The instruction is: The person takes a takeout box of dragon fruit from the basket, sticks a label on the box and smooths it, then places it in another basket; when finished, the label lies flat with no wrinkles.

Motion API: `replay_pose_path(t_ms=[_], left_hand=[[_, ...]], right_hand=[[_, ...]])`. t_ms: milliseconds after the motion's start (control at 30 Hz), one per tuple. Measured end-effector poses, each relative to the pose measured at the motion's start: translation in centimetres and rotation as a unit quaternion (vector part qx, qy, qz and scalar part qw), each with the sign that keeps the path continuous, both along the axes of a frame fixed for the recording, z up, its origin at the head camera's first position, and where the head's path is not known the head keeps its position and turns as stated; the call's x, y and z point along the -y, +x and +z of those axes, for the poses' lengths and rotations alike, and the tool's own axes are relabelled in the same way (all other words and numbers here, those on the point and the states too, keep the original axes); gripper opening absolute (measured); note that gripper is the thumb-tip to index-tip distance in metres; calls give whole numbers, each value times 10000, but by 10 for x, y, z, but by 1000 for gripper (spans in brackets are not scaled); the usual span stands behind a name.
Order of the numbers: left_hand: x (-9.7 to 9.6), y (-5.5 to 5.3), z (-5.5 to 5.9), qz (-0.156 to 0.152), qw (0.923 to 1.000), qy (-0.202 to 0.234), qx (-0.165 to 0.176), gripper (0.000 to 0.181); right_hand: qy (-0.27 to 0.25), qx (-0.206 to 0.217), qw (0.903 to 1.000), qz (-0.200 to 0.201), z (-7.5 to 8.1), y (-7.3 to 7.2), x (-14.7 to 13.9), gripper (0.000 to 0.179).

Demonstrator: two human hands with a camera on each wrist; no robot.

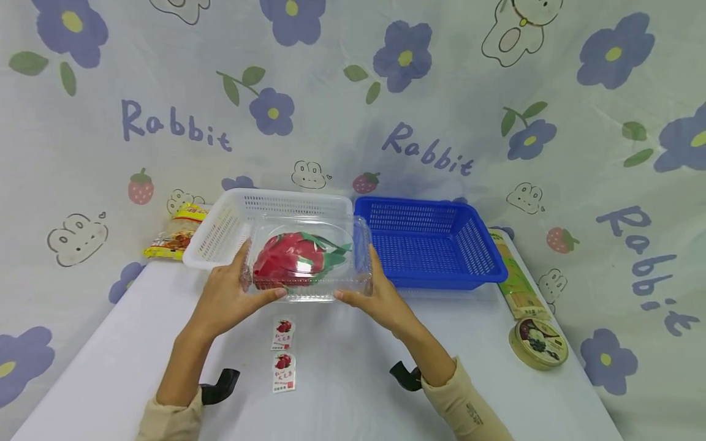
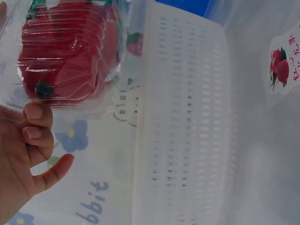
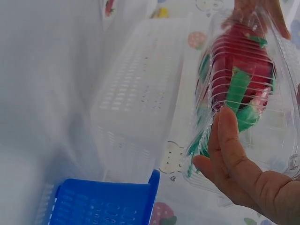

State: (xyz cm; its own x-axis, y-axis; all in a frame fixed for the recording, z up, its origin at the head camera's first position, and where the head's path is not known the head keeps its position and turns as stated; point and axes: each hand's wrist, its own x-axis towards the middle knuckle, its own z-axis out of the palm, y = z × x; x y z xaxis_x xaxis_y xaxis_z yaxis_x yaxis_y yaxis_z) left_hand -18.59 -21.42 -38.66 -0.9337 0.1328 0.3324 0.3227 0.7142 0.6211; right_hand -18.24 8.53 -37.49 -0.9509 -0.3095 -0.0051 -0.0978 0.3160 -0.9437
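Observation:
A clear plastic clamshell box (image 1: 331, 293) is held up above the table, with a red, green-tipped dragon fruit (image 1: 292, 257) inside it. My left hand (image 1: 226, 300) grips the box's left end, its thumb along the near edge. On the opposite end my right hand (image 1: 386, 303) holds it the same way. From the left wrist, the curled fingertips (image 2: 35, 111) show against the box's underside (image 2: 61, 56). The right wrist view has the fingers (image 3: 229, 140) pressed to the ribbed plastic. Two dragon fruit stickers, one (image 1: 284, 334) above the other (image 1: 284, 372), lie on the table below.
Behind the box stand a white basket (image 1: 212, 245) and a blue basket (image 1: 430, 285). A yellow food bag (image 1: 171, 236) leans at the far left. Along the right edge lie a green packet (image 1: 521, 278) and a round tin (image 1: 538, 344). A patterned curtain (image 1: 331, 86) hangs behind.

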Motion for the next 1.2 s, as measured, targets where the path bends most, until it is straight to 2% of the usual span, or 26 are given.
replay_pose_path(t_ms=[133, 467, 933, 1200], left_hand=[[-2, 2, -1, 41, 9999, -89, 97, 111], [-9, 12, -3, 63, 9999, -108, -64, 111], [-17, 21, 1, 188, 9991, -210, 332, 114], [-20, 22, -5, 79, 9999, -79, 100, 113]], right_hand=[[-37, 71, 9999, -77, -2, 5, -2, 115], [92, 322, 9992, -222, -3, 15, -5, 119], [-101, 176, 9995, -221, -3, 20, -10, 117], [-305, 127, 9991, -257, -5, 25, -13, 118]])
